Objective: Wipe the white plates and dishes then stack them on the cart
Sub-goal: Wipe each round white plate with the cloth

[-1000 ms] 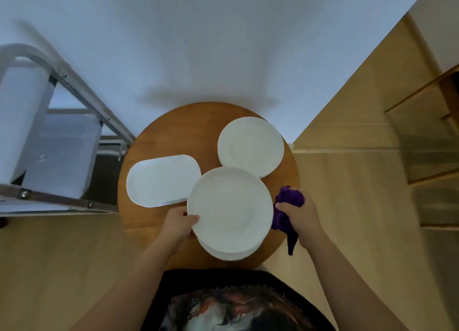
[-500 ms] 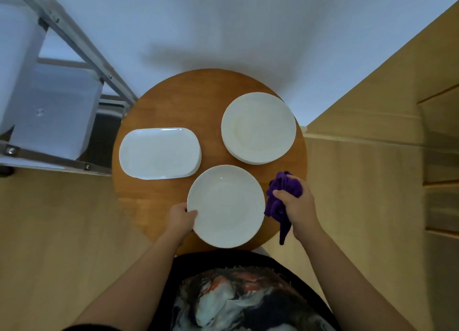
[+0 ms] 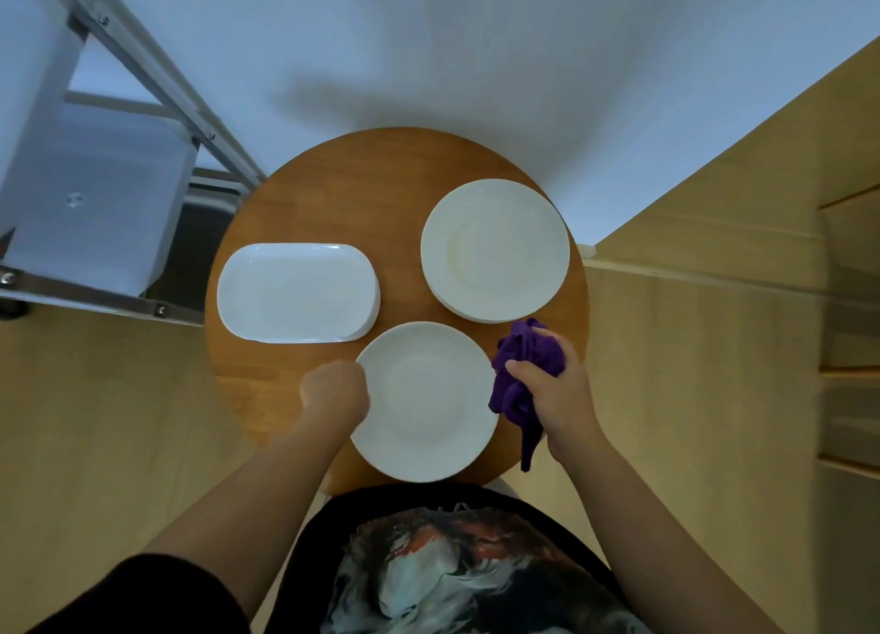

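Gripping crumpled purple cloth, hands flank a smooth round plate.

table: platter left | stack right | plate front

Your left hand covered the near plate's left rim, its fingers curled out of sight, so the grip could not be judged. Your right hand hid much of the bunched purple cloth. The cart was cut off by the left and top edges. Your arm and torso concealed the round table's near edge.
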Tool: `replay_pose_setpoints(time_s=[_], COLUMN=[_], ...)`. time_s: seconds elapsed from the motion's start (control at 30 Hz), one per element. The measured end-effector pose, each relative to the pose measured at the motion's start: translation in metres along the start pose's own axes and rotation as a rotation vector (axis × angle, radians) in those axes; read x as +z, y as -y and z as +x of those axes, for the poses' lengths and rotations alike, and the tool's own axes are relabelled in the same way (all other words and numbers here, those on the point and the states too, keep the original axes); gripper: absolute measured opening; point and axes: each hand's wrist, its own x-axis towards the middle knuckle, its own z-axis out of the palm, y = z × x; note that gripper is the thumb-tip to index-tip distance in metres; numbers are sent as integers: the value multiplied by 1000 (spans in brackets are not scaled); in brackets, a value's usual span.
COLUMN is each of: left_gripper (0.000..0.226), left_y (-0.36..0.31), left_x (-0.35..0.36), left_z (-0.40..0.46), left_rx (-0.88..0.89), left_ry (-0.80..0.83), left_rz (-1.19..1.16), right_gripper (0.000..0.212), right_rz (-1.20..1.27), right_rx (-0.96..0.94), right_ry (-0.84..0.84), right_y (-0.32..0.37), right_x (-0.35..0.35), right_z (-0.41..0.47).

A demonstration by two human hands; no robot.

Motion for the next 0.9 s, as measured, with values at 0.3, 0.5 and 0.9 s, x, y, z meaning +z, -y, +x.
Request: replay_pose_setpoints(time_s=[0.3,0.5,0.9], left_gripper=[39,34,26], left_y=[-80,-96,-87], left_x=[-71,-68,-86], left_z=[63,92,97], left_rx=[-9,-60,-27], left_ry=[-34,9,-64], left_rz=[-824,-911,-656], right_gripper=[61,52,60], right_rz=[149,127,64], right_rx=[-42,-30,26], right_ry=[55,74,17], right_y=[28,35,38], right_x=[-12,-24,-29], right_z=[16,26,35])
